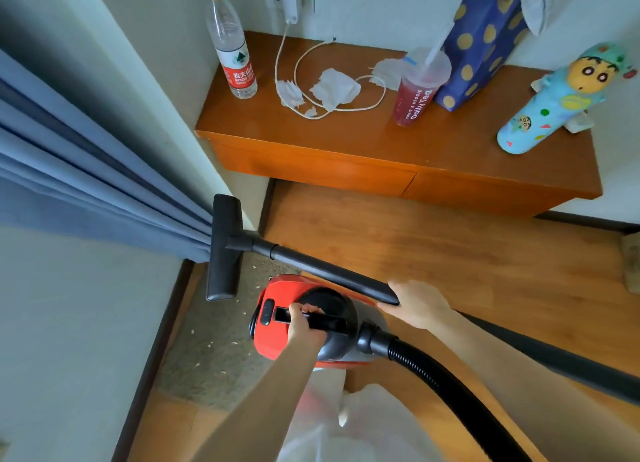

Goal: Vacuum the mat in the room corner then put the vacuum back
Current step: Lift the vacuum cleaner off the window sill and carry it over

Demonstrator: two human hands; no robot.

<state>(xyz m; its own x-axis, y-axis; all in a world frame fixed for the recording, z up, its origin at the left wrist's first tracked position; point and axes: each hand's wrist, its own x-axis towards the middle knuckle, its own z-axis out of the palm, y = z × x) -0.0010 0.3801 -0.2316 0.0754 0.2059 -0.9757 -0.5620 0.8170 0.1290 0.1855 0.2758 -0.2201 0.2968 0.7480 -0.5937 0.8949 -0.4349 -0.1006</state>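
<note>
Curtain (86, 170) hangs far left of both hands. Nozzle (223, 246) sits up-left of the left hand, beside the curtain's edge. Mat (214, 350), grey and flecked with crumbs, lies left of and below the left hand. Left hand (306, 326) is curled around the black handle on top of the red vacuum (273, 340). Right hand (417, 307) grips the wand (329, 271). Hose (443, 375) runs below the right hand. Cabinet (346, 156) stands beyond both hands, with a bottle (232, 49) and cup (415, 94) on top.

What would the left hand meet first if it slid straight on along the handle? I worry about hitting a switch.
Probably the black switch: the left hand grips the vacuum handle just behind it.
</note>
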